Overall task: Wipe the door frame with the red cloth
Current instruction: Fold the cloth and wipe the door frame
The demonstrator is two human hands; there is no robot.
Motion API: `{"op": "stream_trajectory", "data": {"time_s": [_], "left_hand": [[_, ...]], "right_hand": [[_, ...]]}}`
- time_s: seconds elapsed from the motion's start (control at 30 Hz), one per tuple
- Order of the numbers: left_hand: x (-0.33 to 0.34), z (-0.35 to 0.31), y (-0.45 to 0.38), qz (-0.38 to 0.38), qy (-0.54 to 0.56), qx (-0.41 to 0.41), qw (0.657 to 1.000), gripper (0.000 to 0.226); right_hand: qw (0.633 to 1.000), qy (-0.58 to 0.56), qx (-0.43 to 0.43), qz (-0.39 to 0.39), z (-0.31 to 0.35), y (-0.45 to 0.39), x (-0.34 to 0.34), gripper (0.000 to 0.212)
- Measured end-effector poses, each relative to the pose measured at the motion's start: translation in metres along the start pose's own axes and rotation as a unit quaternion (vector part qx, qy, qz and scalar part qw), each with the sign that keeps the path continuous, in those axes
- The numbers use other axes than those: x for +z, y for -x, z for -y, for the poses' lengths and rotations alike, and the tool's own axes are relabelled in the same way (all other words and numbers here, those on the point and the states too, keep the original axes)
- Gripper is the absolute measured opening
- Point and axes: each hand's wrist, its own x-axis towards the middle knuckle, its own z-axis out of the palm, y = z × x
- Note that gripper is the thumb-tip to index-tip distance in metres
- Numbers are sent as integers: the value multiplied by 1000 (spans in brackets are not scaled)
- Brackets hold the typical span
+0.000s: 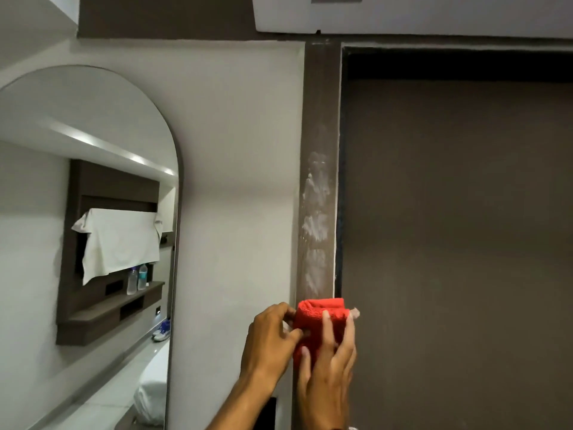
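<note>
The red cloth (319, 324), folded into a thick pad, sits flat against the brown upright of the door frame (321, 119), low in the view and just below a run of whitish smears (316, 225) that streak the upright's face. The right hand (330, 370) lies over the cloth with its fingers spread and pressed flat on it, fingertips pointing up, one fingertip showing past the cloth's right edge. The left hand (271, 339) comes in from the left and pinches the cloth's left edge between thumb and fingers, its knuckles touching the white wall (242, 150) beside the frame. Right of the upright the dark brown door (459, 228) fills the opening, with a black shadowed gap under the frame's top rail. On the wall well to the left hangs an arched mirror (93, 212); its reflection shows a wooden wall unit with a white cloth (119, 240) draped over it, two water bottles (137, 279) on its shelf, and shoes (162, 330) lower down.
</note>
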Motion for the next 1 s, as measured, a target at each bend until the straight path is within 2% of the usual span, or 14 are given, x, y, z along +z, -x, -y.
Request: {"op": "stream_trajectory", "data": {"time_s": [0.07,0.17,0.27,0.33,0.47,0.67,0.83,0.93,1.0], "left_hand": [[-3,8,-1,-4,-35,33,999,19],[-13,25,-5,-16,-93,120,988,25],[-25,43,-23,-94,-167,252,949,25],[-29,49,-43,-147,-184,295,926,33],[-30,31,-85,-201,-210,311,905,51],[-19,9,-136,-226,-232,288,901,60],[-12,15,-147,-233,-276,288,887,62],[-12,14,-144,-232,-280,283,887,61],[-11,14,-142,-235,-279,283,887,61]], "right_hand": [[996,75,-28,28,-5,12,15,74],[986,156,-46,24,-11,2,30,64],[978,183,-95,29,-8,-32,41,64],[978,174,-110,33,4,-61,40,69],[983,144,-112,-4,55,-155,25,72],[981,146,-128,-7,110,-274,0,76],[978,140,-143,-51,84,-228,13,77],[979,149,-133,-44,62,-181,25,77],[976,158,-142,-48,65,-191,24,78]]}}
